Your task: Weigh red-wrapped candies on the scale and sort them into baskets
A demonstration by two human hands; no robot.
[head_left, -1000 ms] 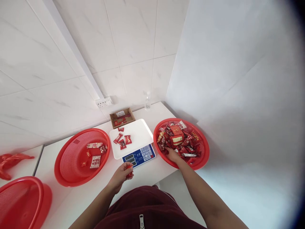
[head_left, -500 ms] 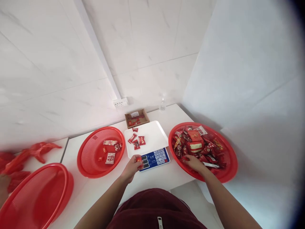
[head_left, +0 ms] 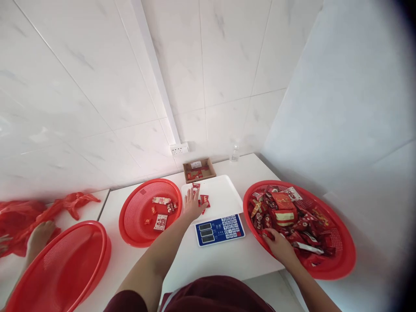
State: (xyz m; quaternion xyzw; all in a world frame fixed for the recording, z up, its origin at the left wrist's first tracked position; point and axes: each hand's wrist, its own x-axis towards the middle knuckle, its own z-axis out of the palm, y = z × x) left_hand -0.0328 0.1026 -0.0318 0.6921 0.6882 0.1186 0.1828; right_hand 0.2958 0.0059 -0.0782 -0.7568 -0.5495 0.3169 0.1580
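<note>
My left hand (head_left: 194,206) has moved up from in front of the scale and now lies over the white tray (head_left: 225,195); my right hand (head_left: 278,245) has stayed at the near left side of the full basket (head_left: 348,255).

The red wrapped sweets (head_left: 204,200) lie on the left part of the tray, partly under my left hand. The one showing between my fingers and thumb seems to run lengthwise away from me, toward the wall; the farther one is too covered to read its axis. My left fingers are spread, pointing toward the wall; I can't tell whether my palm hides anything. My right thumb and fingers pinch a red piece (head_left: 268,234), its direction hidden.

The scale (head_left: 219,231) shows in front of the tray. Behind stand a cardboard box (head_left: 210,168) and a clear bottle (head_left: 234,154). A basket holding a few packets (head_left: 161,222) is left of the tray; farther left, another person's hand (head_left: 44,231) is at red plastic bags (head_left: 19,216), beyond a nearer basket (head_left: 65,277).
</note>
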